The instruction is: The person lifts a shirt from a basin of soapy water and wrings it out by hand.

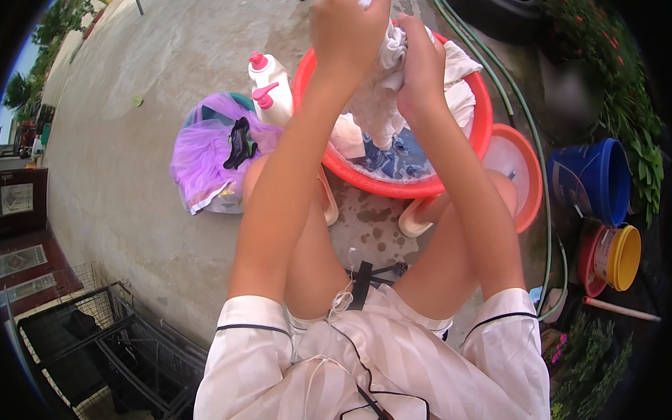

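Note:
Both my hands are raised over a large red basin. My left hand is a closed fist with a bit of white cloth showing at its top. Just beside it, my right hand is wrapped around the same wet white cloth, which is bunched and twisted between them and hangs down into the basin. Soapy water and a blue patterned cloth lie below it. More white fabric drapes over the basin's right side.
White pump bottles with pink tops stand left of the basin, near a tub heaped with purple tulle. An orange basin, a green hose, a blue bucket and a yellow bucket are at right. A black rack is lower left.

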Action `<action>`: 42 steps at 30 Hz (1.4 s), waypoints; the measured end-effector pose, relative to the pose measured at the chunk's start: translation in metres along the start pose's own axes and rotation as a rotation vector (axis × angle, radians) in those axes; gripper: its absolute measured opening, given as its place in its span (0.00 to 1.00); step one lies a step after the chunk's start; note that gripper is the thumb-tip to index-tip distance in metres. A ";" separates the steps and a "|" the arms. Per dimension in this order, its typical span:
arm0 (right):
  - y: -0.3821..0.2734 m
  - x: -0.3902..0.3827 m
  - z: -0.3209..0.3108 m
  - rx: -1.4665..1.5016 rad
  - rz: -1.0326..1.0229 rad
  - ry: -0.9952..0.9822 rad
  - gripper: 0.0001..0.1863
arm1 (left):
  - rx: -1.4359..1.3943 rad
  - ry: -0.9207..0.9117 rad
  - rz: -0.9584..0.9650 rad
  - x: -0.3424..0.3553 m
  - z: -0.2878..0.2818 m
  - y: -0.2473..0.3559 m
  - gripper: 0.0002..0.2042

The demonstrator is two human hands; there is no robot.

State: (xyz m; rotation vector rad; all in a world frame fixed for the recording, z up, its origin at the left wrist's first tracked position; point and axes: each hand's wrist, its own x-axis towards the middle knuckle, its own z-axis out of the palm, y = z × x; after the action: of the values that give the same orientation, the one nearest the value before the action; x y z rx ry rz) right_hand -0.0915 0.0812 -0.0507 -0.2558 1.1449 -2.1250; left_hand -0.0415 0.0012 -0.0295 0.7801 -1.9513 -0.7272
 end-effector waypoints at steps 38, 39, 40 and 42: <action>0.012 -0.015 0.003 0.109 0.173 0.021 0.14 | 0.357 0.077 0.068 0.001 0.016 -0.008 0.15; 0.013 -0.013 -0.002 0.163 0.223 0.005 0.15 | 0.310 0.090 0.174 -0.005 0.018 -0.003 0.13; 0.009 -0.013 -0.001 0.164 0.224 0.004 0.15 | 0.267 0.105 0.279 -0.010 0.017 0.003 0.12; 0.000 -0.012 0.001 0.319 0.374 -0.022 0.16 | 0.223 0.135 0.349 -0.017 0.022 0.014 0.11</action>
State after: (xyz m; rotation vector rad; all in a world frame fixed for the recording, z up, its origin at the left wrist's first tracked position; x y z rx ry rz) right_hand -0.0821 0.0889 -0.0486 0.0782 0.7550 -1.9240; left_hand -0.0569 0.0272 -0.0376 0.5788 -1.9952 -0.2449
